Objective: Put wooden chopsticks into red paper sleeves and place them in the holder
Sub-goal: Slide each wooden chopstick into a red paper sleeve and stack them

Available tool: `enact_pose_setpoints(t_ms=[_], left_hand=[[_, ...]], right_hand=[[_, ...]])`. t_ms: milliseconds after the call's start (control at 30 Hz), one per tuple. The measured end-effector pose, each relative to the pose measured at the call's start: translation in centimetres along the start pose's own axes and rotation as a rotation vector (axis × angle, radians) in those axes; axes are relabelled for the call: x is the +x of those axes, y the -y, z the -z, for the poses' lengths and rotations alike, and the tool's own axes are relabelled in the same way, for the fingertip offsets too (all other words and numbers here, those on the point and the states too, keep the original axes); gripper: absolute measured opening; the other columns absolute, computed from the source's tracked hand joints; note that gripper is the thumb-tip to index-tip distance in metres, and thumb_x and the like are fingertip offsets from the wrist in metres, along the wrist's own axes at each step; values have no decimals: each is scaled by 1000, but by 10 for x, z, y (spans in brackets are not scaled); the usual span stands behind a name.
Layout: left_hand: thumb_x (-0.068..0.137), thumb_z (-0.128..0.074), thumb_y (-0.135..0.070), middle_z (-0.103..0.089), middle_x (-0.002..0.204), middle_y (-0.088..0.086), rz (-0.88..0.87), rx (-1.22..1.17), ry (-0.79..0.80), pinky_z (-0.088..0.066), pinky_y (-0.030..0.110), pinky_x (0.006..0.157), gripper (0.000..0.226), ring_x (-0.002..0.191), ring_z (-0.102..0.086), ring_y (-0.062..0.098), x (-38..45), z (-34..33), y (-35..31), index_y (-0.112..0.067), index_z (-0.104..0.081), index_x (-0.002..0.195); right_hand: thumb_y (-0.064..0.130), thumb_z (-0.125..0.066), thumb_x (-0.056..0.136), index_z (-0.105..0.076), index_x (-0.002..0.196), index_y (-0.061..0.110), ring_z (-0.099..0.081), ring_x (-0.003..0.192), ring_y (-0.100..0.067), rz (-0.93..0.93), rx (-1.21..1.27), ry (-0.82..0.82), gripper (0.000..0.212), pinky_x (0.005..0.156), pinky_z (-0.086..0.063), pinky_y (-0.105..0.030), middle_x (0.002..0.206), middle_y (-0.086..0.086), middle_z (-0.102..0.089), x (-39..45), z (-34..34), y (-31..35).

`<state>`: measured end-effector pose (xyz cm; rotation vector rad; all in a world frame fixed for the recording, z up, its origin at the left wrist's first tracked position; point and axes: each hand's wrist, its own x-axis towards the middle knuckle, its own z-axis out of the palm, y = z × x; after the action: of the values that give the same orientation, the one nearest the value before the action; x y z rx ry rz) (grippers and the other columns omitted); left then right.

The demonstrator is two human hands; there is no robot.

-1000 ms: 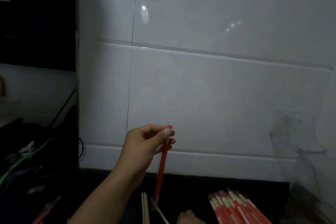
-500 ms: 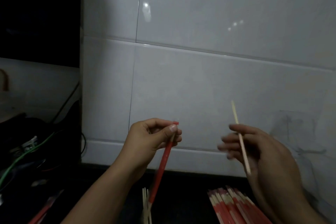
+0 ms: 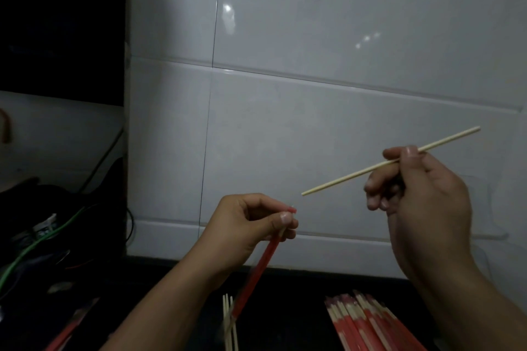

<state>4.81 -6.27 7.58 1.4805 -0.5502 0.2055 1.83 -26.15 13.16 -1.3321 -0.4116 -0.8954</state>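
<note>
Two hands raised, sleeve and chopstick held apart

Left hand [image 3: 251, 225]: fingers curled, thumb and forefinger pinching the top end of a red paper sleeve [image 3: 258, 268]. Sleeve hangs down and slightly left from the pinch; its lower end is blurred and lies over a small bunch of bare chopsticks [image 3: 228, 322] at the bottom edge of view. A little red tip shows just above the thumbnail.

Right hand [image 3: 422, 194]: up and to the right of the left one, fingers curled, gripping a single wooden chopstick [image 3: 356, 172] between thumb and forefinger. Stick is tilted, far end high right, near end pointing down-left toward the sleeve's mouth. The near end stops short of the sleeve, a clear gap between them. The two hands do not touch.

Dark tabletop [image 3: 291, 293] below. At lower right, a pile of sleeved chopsticks [image 3: 368, 325], red paper with pale wooden ends showing, lying fanned side by side. Whether they rest in a holder cannot be told; the frame cuts them off.

White tiled wall [image 3: 313, 94] fills the background, with glare spots. At left, a dark recess with a green cable [image 3: 42, 242] and other tangled wires, too dim to sort out. One more red strip [image 3: 68, 330] lies at lower left, blurred.
</note>
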Motion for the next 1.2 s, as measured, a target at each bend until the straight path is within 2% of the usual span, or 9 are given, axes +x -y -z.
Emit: enact_pose_setpoints(t_ms=[267,533,767,1200], left_hand=[[87,-67,-5,-77,87,12,13,-2,29,-59,26,75,11,84,-75,26,-2,0,-1,-3,-74,95],[88,-66,-6,-77,89,9,43,37,52,-60,30,80,10,86,-75,24,-2,-2,0,-6,-74,95],[91,-64,-7,-77,91,10,41,35,48,-60,33,83,13,87,-75,26,-2,-1,2,-4,-74,99],[85,-70,-4,-77,87,14,51,11,62,-60,31,79,10,83,-75,29,-2,-4,2,-1,-73,94]], right_hand=[[19,-34,106,-58,88,9,-48,42,-18,-3,-51,45,32,42,-36,-18,57,-10,-62,-5,0,-6],[21,-37,106,-59,88,9,-48,40,-18,-16,-81,90,31,42,-37,-20,58,-14,-62,-5,-1,-12],[19,-36,106,-58,85,12,-47,39,-14,20,-48,-35,31,42,-37,-16,53,-6,-60,-2,4,-8],[21,-37,106,-59,86,11,-46,38,-18,-23,-30,33,32,41,-37,-20,53,-9,-59,-4,2,-9]])
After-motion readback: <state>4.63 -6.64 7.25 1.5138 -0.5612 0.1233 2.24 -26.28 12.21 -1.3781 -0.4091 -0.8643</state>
